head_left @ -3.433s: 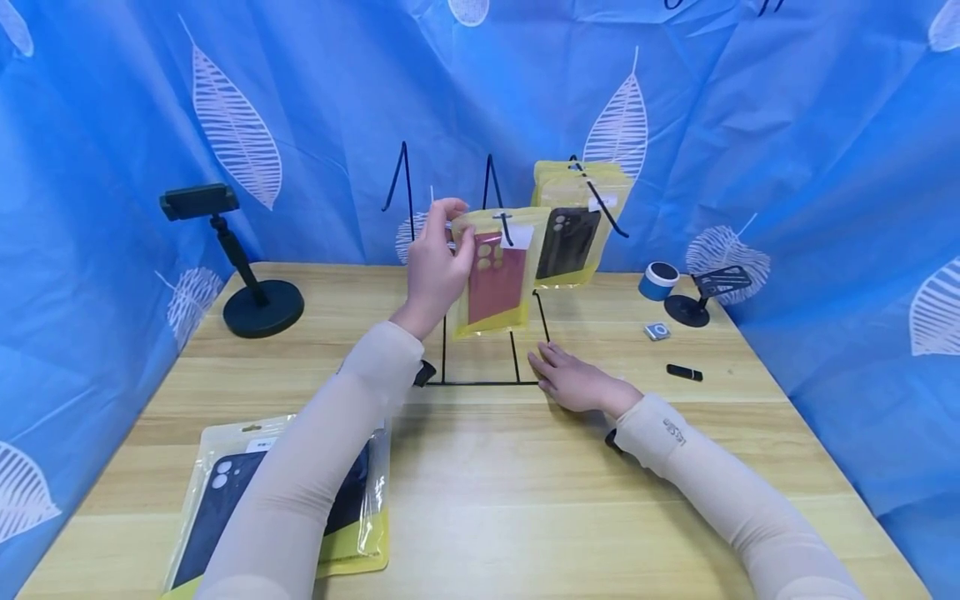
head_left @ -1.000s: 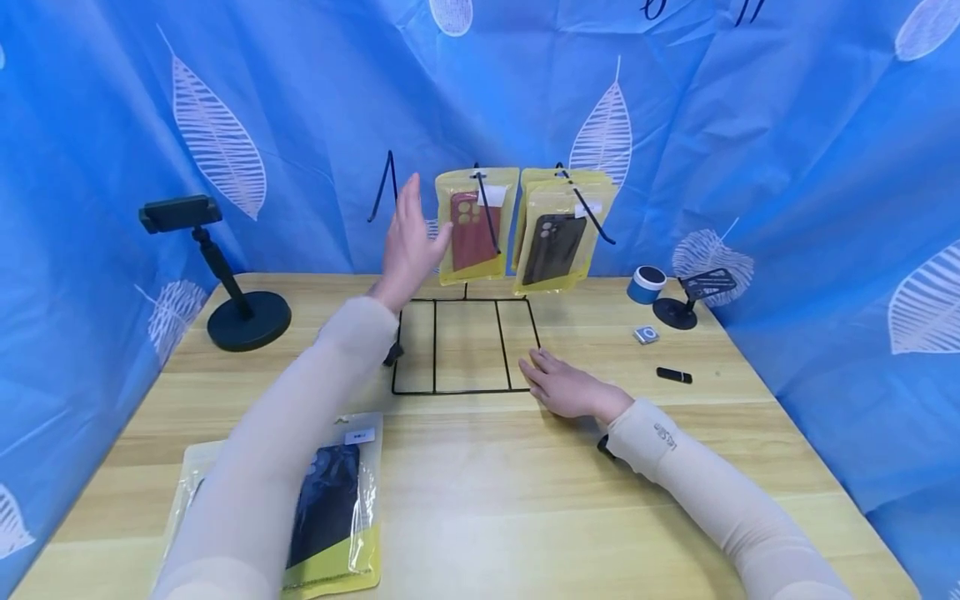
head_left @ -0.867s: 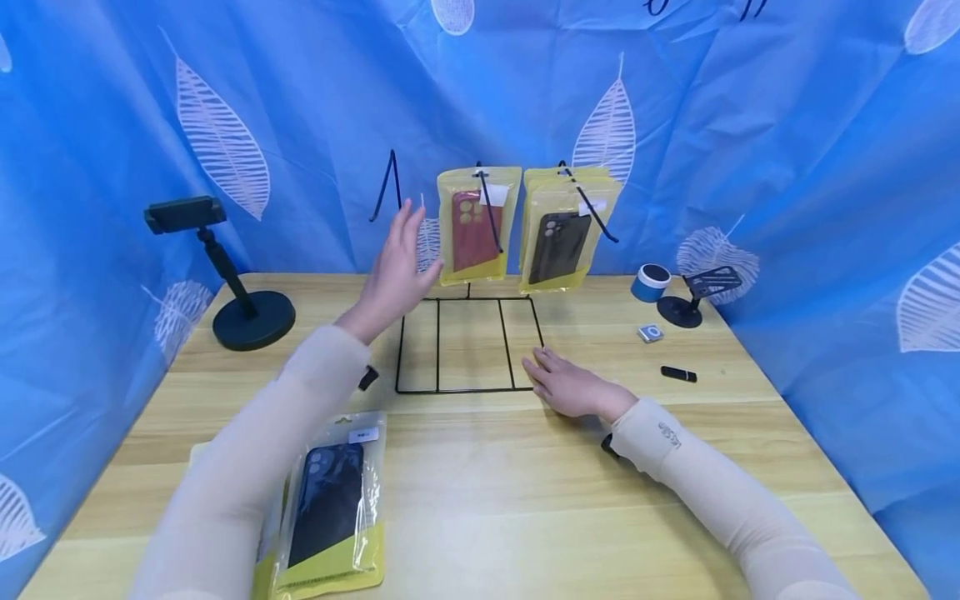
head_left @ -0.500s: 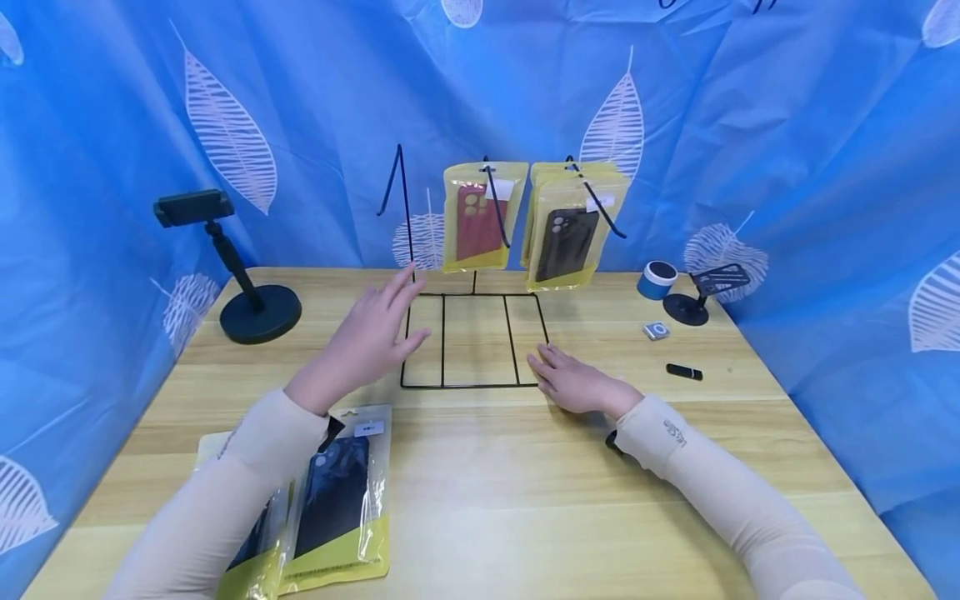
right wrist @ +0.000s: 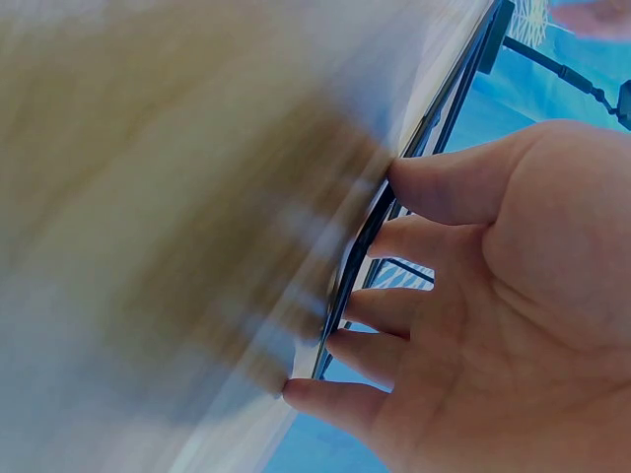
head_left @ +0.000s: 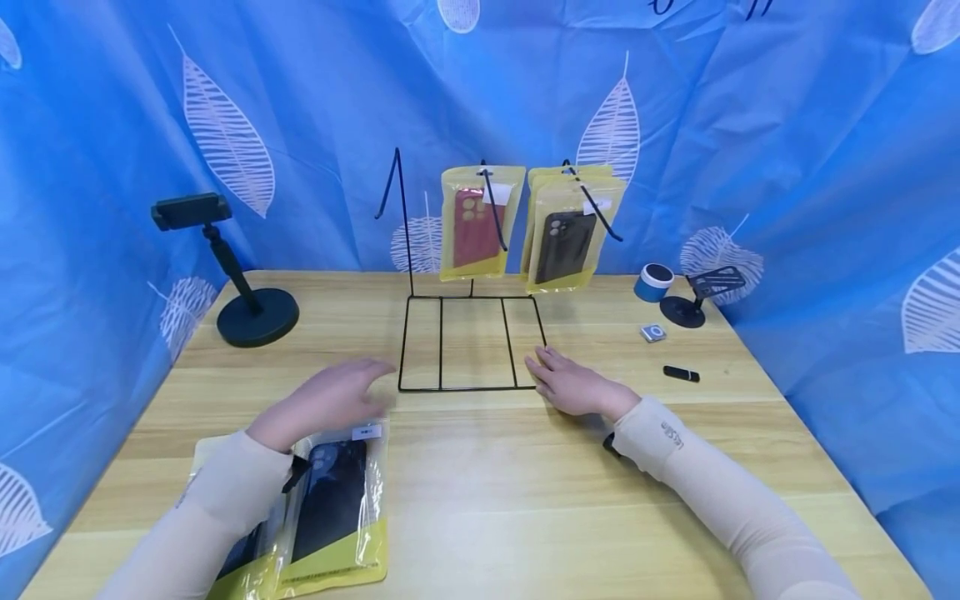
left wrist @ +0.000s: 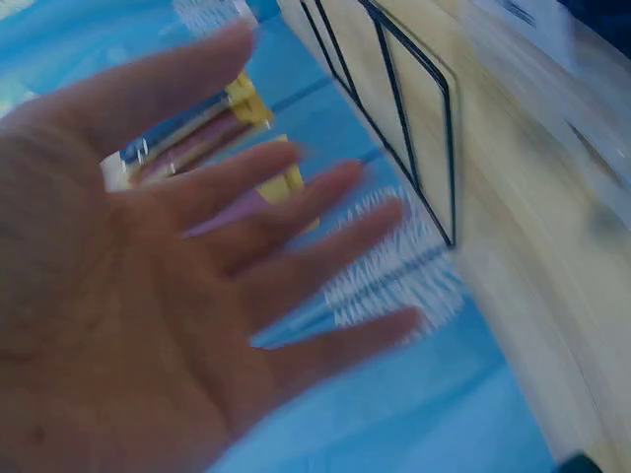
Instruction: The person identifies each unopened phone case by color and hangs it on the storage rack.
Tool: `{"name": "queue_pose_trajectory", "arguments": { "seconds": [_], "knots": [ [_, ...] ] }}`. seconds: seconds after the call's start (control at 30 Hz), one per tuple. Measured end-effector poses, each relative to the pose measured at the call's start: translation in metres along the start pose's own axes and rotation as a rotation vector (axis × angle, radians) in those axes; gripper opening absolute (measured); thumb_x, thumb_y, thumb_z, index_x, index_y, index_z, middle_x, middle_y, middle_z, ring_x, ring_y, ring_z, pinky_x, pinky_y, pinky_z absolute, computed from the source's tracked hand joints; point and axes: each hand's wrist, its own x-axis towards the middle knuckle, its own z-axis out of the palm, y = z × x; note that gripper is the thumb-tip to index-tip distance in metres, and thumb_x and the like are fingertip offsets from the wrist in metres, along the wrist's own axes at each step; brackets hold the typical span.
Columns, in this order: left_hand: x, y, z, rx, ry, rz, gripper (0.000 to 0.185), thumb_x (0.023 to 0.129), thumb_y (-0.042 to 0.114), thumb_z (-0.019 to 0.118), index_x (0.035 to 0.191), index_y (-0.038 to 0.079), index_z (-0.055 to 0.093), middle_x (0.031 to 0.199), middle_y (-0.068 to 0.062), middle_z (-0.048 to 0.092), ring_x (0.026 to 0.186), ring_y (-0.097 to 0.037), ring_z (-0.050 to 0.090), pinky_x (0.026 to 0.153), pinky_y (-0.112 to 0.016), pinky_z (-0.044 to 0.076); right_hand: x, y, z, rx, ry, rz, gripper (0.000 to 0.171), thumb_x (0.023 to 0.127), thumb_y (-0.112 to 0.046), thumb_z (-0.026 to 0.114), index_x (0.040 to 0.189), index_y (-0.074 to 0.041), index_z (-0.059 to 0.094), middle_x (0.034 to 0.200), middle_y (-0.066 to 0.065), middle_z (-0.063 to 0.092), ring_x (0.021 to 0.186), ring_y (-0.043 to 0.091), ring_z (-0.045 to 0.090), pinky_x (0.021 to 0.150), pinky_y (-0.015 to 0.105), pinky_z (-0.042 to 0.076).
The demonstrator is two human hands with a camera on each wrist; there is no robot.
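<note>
My left hand (head_left: 326,404), blurred, hovers just above two packaged phone cases lying at the front left of the table. Its fingers are spread and empty in the left wrist view. The dark-blue phone case (head_left: 330,500) in its clear and yellow pouch overlaps another pouch (head_left: 243,554), partly hidden by my sleeve. My right hand (head_left: 573,385) rests its fingertips at the right front corner of the black wire rack (head_left: 472,389). From the rack's middle hook hangs a red phone case (head_left: 477,229) in a pouch; several pouches, a black phone case (head_left: 564,246) foremost, hang from the right hook.
A dark phone stand (head_left: 257,317) stands at the back left. At the right are a blue-and-white round container (head_left: 654,283), a small black stand (head_left: 683,312), a small silver square device (head_left: 652,333) and a black stick (head_left: 681,374). A blue curtain (head_left: 337,83) surrounds the table.
The red phone case, earlier held by my left hand, now hangs on the middle hook. My left hand has let go and come down toward the pouches on the table. My right hand has stayed put.
</note>
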Motion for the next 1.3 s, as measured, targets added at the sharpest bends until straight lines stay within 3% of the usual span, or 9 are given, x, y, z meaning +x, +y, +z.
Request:
{"name": "queue_pose_trajectory", "arguments": {
  "seconds": [0.17,0.3,0.47,0.77,1.0,1.2,1.3],
  "knots": [
    [-0.021,-0.023,-0.003,0.042,-0.129,-0.118,0.073,0.084,0.029,0.078,0.142,-0.004,0.049,0.138,-0.028,0.053,0.120,-0.044,0.057,0.095,-0.058,0.049,-0.001,-0.001,0.000,-0.007,0.003,0.001,0.055,0.108,-0.021,0.037,0.157,-0.001,0.022,0.163,0.029,0.011,0.151,0.045,0.011,0.121,0.057,0.019],
    [-0.029,-0.032,-0.003,0.077,-0.151,-0.157,0.072,0.081,0.032,0.081,0.136,-0.005,0.054,0.127,-0.025,0.059,0.110,-0.040,0.060,0.089,-0.055,0.050,-0.001,-0.002,-0.001,-0.004,-0.002,0.000,0.055,0.108,-0.021,0.038,0.157,-0.001,0.022,0.163,0.029,0.011,0.151,0.046,0.011,0.121,0.057,0.019],
    [-0.030,-0.036,0.003,0.097,-0.157,-0.155,0.065,0.077,0.034,0.084,0.125,-0.002,0.061,0.109,-0.017,0.062,0.091,-0.029,0.059,0.078,-0.049,0.050,-0.001,-0.002,-0.001,-0.004,0.000,-0.004,0.055,0.108,-0.021,0.037,0.157,-0.001,0.022,0.162,0.030,0.011,0.151,0.046,0.012,0.121,0.057,0.019],
    [-0.029,-0.038,0.014,0.107,-0.105,-0.112,0.052,0.073,0.034,0.086,0.106,0.001,0.063,0.096,-0.008,0.061,0.094,-0.031,0.053,0.080,-0.049,0.045,0.000,0.000,-0.001,-0.012,0.013,-0.006,0.055,0.108,-0.022,0.038,0.157,-0.001,0.022,0.163,0.029,0.012,0.151,0.046,0.013,0.122,0.056,0.020],
    [-0.023,-0.042,0.016,0.100,-0.144,-0.098,0.041,0.075,0.035,0.085,0.097,0.005,0.068,0.090,-0.001,0.062,0.087,-0.023,0.046,0.078,-0.040,0.040,0.002,0.001,0.000,-0.022,0.012,0.000,0.056,0.108,-0.023,0.038,0.157,-0.003,0.023,0.163,0.028,0.013,0.151,0.045,0.014,0.121,0.056,0.022],
    [-0.022,-0.045,0.021,0.073,-0.099,-0.040,0.027,0.082,0.022,0.079,0.072,0.013,0.057,0.073,0.001,0.048,0.075,-0.020,0.039,0.065,-0.032,0.031,0.002,0.000,0.000,-0.021,0.003,0.001,0.056,0.108,-0.023,0.039,0.157,-0.003,0.023,0.163,0.029,0.013,0.151,0.045,0.014,0.121,0.056,0.022],
    [-0.022,-0.045,0.021,0.016,-0.075,-0.034,0.022,0.087,0.015,0.072,0.073,0.013,0.055,0.070,0.001,0.047,0.070,-0.018,0.040,0.062,-0.030,0.032,0.001,0.000,-0.001,-0.015,0.003,0.004,0.056,0.108,-0.023,0.039,0.157,-0.002,0.023,0.163,0.029,0.013,0.151,0.045,0.014,0.121,0.057,0.022]
  ]
}}
